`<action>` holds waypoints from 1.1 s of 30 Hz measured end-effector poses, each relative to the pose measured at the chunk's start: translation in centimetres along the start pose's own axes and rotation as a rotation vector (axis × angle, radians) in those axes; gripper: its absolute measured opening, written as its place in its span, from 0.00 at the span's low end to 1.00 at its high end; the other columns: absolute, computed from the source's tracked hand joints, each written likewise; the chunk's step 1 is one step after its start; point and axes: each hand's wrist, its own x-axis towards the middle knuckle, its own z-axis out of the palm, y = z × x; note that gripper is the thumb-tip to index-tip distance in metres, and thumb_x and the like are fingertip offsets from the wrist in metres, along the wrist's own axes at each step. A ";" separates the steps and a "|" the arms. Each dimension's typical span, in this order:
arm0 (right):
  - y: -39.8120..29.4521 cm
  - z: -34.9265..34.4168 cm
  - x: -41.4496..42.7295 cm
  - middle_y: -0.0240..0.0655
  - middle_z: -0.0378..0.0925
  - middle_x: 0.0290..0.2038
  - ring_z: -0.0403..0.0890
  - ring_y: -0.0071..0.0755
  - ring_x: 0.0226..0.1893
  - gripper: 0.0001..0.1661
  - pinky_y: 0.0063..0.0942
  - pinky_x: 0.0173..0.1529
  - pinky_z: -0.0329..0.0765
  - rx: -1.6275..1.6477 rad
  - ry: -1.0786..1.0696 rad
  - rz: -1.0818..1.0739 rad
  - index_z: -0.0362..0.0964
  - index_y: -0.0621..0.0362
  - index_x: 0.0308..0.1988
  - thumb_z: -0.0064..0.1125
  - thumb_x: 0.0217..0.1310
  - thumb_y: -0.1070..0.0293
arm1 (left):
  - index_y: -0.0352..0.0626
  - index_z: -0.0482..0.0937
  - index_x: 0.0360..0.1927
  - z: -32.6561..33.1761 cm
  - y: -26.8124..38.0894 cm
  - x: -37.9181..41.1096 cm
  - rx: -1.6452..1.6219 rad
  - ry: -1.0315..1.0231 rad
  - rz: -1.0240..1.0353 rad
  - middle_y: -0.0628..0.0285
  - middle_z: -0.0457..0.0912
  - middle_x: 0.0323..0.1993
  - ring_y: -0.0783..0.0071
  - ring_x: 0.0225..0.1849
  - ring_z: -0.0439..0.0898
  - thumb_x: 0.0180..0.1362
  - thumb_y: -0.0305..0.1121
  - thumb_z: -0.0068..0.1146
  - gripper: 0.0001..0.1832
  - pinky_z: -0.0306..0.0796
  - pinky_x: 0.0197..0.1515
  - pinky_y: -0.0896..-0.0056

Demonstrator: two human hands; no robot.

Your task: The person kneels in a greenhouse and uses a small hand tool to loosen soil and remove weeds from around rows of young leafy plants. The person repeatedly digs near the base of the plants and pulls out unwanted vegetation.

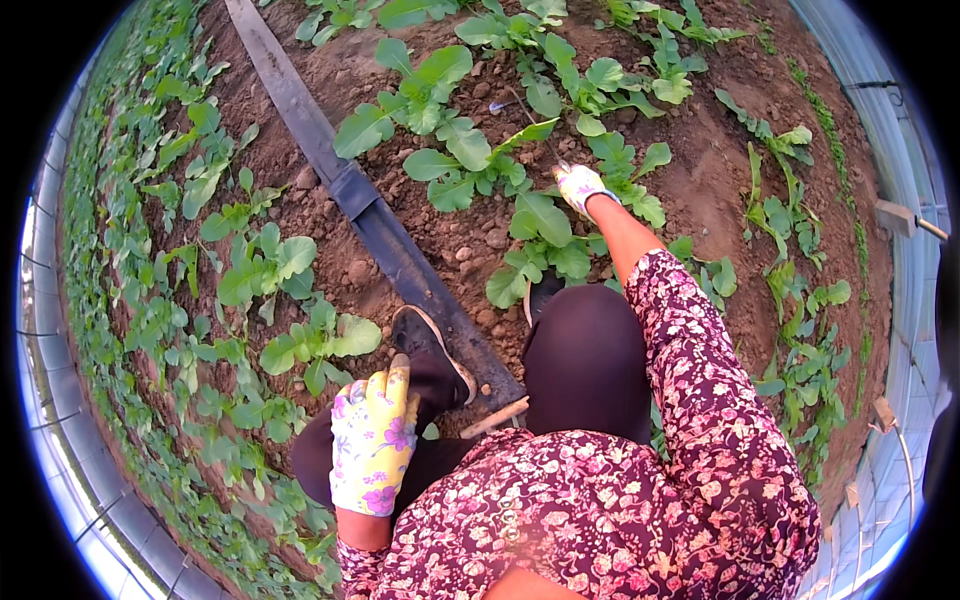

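Observation:
My right hand [580, 187], in a floral glove, reaches out among leafy green plants and is closed on the handle end of a thin metal hand tool [523, 107]. The tool's far end lies by the soil; its exact shape is hard to make out. Lobed-leaf plants [459, 169] stand just left of this hand. My left hand [377, 439], in a yellow glove with purple flowers, rests at my left leg near the shoe, fingers pointing forward; nothing shows in it.
A dark flat irrigation hose [397, 247] runs diagonally over the brown soil, past my left shoe [431, 349]. More leafy plants [262, 270] grow in rows at the left and right. Plastic sheeting [911, 300] edges the bed, with a small block [896, 217] beside it.

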 end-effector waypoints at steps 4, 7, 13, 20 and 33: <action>1.8 1.0 -0.4 0.57 0.71 0.54 0.72 0.57 0.56 0.34 0.43 0.59 0.68 -0.056 0.007 -0.007 0.68 0.64 0.55 0.39 0.65 0.45 | 0.44 0.70 0.56 0.1 -0.1 0.0 0.001 -0.009 -0.013 0.58 0.76 0.38 0.58 0.43 0.75 0.56 0.35 0.55 0.23 0.66 0.49 0.58; 6.7 2.0 -2.4 0.60 0.73 0.49 0.72 0.59 0.53 0.36 0.44 0.56 0.69 -0.115 -0.009 0.001 0.66 0.66 0.53 0.38 0.65 0.42 | 0.44 0.70 0.56 0.2 -0.1 0.1 0.001 -0.017 -0.010 0.58 0.76 0.38 0.58 0.43 0.75 0.56 0.35 0.55 0.23 0.66 0.48 0.59; 12.2 3.6 -7.6 0.61 0.71 0.51 0.72 0.60 0.54 0.36 0.45 0.58 0.67 -0.106 -0.018 0.041 0.64 0.65 0.55 0.36 0.66 0.42 | 0.44 0.71 0.55 0.2 -0.1 0.2 0.027 -0.005 0.015 0.59 0.75 0.35 0.60 0.41 0.75 0.55 0.35 0.56 0.23 0.66 0.47 0.59; 19.6 3.6 -15.4 0.63 0.73 0.47 0.73 0.62 0.52 0.38 0.46 0.54 0.70 -0.107 -0.105 0.128 0.63 0.67 0.55 0.37 0.66 0.41 | 0.44 0.72 0.54 0.6 -0.4 -0.2 0.016 0.006 0.002 0.58 0.76 0.40 0.57 0.43 0.74 0.55 0.34 0.57 0.22 0.66 0.49 0.58; 4.8 1.5 -2.7 0.64 0.74 0.44 0.75 0.63 0.48 0.34 0.47 0.52 0.71 -0.018 0.018 -0.106 0.64 0.69 0.51 0.42 0.65 0.45 | 0.44 0.71 0.56 0.3 -1.0 0.7 -0.019 -0.013 -0.033 0.59 0.76 0.38 0.59 0.43 0.74 0.55 0.35 0.56 0.23 0.66 0.51 0.58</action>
